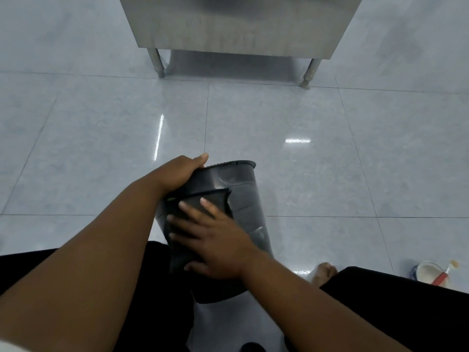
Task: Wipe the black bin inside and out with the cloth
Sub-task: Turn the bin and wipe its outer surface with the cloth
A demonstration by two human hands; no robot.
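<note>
The black bin [243, 199] lies tilted between my knees, its far end pointing away from me over the floor. My left hand [177, 171] grips that far end of the bin, thumb on top. A dark cloth [215, 199] is spread on the bin's outer side. My right hand [215, 240] presses flat on the cloth with its fingers straight and spread. The inside of the bin is hidden from view.
A steel cabinet [238, 24] on short legs stands ahead on the glossy grey tiled floor [330, 161]. A small white container with a red-handled tool [434, 274] sits at the lower right. My dark-trousered legs [396, 308] and a bare foot [324, 273] flank the bin.
</note>
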